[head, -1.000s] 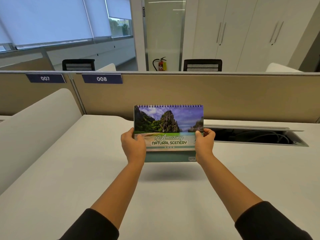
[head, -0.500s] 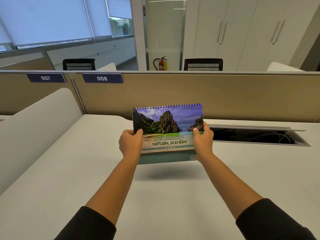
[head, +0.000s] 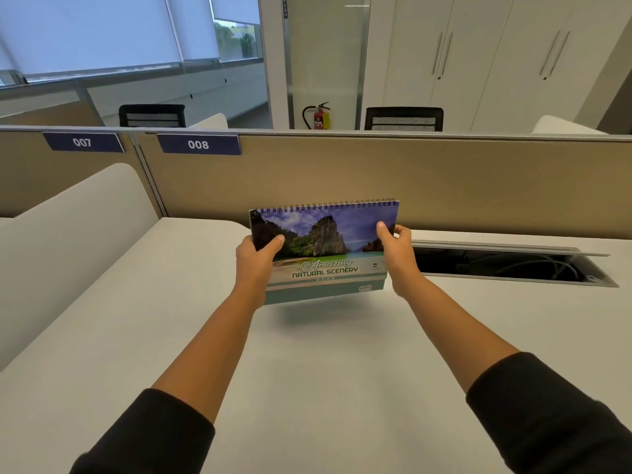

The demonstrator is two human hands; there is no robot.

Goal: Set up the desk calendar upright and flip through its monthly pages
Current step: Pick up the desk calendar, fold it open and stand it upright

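Between your hands, the desk calendar (head: 325, 249) hangs above the worktop (head: 307, 371) (cover facing you). Left hand (head: 254, 260) and right hand (head: 396, 256) each pinch a side edge, probably to stand it upright.

A white bench (head: 102, 336) fills the lower frame, backed by a tan partition (head: 444, 186) bearing blue labels 007 (head: 82, 142) and 008 (head: 198, 144). Beyond, blinds (head: 102, 32) cover the upper-left windows, white cabinets (head: 496, 56) stand upper right, and a red fire extinguisher (head: 318, 117) sits centre.
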